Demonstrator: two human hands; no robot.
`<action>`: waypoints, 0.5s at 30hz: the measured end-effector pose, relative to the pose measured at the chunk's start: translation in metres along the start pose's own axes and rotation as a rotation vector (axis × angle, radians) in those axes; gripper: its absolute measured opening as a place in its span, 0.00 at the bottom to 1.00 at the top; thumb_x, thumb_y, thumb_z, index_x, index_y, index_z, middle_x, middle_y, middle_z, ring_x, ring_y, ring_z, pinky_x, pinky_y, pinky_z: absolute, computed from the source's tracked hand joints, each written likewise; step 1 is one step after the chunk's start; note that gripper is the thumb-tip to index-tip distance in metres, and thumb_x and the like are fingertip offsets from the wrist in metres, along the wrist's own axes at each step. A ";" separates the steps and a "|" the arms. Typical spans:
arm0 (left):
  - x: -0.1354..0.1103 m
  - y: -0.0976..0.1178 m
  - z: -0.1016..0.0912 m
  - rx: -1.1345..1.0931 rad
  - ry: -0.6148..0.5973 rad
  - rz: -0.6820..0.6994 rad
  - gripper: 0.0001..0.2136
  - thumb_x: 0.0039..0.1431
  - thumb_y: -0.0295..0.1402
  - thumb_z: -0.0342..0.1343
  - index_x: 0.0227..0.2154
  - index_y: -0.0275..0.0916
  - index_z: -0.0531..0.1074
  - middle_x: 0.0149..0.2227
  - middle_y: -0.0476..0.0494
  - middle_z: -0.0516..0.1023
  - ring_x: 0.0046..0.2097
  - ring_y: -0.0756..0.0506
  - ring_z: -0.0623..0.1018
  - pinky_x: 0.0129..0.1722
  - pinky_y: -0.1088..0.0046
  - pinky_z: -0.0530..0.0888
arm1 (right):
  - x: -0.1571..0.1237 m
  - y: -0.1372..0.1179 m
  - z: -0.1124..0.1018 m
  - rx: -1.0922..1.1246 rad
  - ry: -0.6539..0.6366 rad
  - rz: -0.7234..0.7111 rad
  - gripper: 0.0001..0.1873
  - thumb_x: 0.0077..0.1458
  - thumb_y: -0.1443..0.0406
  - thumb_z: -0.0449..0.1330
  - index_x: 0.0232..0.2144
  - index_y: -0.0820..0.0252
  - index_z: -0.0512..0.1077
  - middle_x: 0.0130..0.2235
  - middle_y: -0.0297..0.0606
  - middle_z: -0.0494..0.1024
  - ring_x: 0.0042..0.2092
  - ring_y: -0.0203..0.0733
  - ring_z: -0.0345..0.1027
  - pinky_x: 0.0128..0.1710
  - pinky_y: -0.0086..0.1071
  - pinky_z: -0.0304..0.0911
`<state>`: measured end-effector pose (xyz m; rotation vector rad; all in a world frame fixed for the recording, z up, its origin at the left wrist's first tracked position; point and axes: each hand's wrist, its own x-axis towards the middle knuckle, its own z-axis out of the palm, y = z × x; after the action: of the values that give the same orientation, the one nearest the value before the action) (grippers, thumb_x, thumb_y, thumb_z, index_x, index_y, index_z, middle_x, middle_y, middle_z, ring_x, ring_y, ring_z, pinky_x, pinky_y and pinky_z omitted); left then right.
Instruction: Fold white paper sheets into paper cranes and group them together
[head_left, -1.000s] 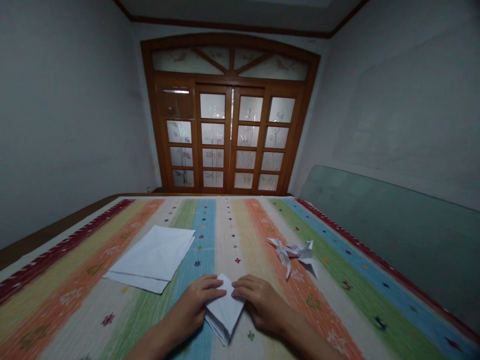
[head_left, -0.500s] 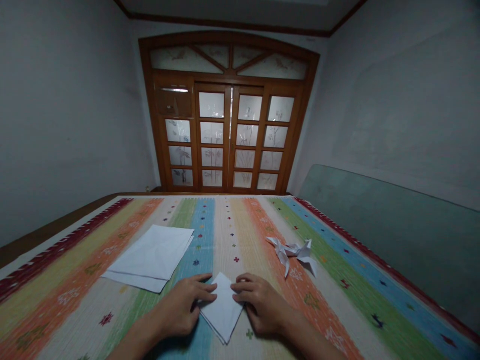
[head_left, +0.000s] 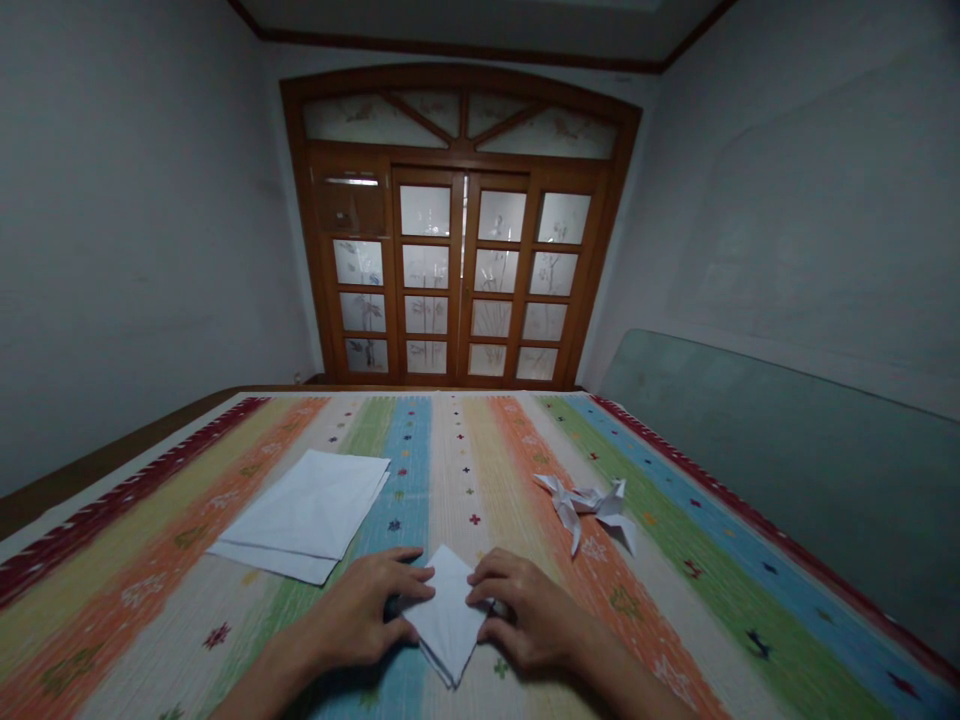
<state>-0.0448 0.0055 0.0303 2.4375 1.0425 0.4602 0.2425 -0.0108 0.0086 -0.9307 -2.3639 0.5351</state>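
I am bending my left hand (head_left: 375,605) over the left side of a small folded paper (head_left: 446,620), and my right hand (head_left: 529,610) is curling over its right side. My fingertips are resting on its white surface and my thumbs are sitting by its lower edges, set apart from the fingers; whether either hand is pinching it tightly I cannot tell. The diamond-shaped paper is lying right in front of me, between both hands, one point facing me and its layers showing along the lower left edge. It is resting on a striped cloth (head_left: 442,470), which is covering the worktop (head_left: 112,460). Farther off to the left, larger white sheets (head_left: 307,515) are lying overlapped, with plain faces showing. To the right, beyond my right hand, a folded paper figure (head_left: 589,505) is spreading its pointed ends across the orange and white stripes. Past the worktop, a wooden door (head_left: 501,242) is standing with patterned glass panes.
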 end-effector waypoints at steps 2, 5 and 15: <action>0.000 -0.002 0.001 -0.011 0.009 0.003 0.18 0.54 0.35 0.67 0.49 0.46 0.80 0.55 0.40 0.81 0.63 0.34 0.72 0.61 0.51 0.69 | 0.000 0.002 0.001 0.014 0.008 0.004 0.18 0.46 0.70 0.71 0.42 0.58 0.81 0.47 0.45 0.80 0.50 0.49 0.73 0.51 0.40 0.69; -0.001 -0.003 0.002 -0.006 0.020 0.003 0.15 0.57 0.33 0.64 0.48 0.46 0.80 0.55 0.41 0.81 0.63 0.35 0.72 0.61 0.51 0.69 | 0.001 0.003 0.001 0.027 0.019 0.004 0.18 0.46 0.70 0.72 0.42 0.58 0.81 0.47 0.45 0.80 0.49 0.49 0.73 0.50 0.39 0.69; 0.000 0.005 0.000 0.037 0.010 0.035 0.17 0.55 0.33 0.65 0.49 0.45 0.80 0.55 0.40 0.81 0.61 0.34 0.74 0.60 0.50 0.70 | 0.003 0.002 0.000 0.055 0.032 0.013 0.17 0.46 0.72 0.70 0.41 0.59 0.81 0.45 0.45 0.81 0.48 0.48 0.74 0.50 0.39 0.69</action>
<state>-0.0422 0.0025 0.0330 2.4919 1.0230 0.4693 0.2420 -0.0071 0.0087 -0.9241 -2.3047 0.5827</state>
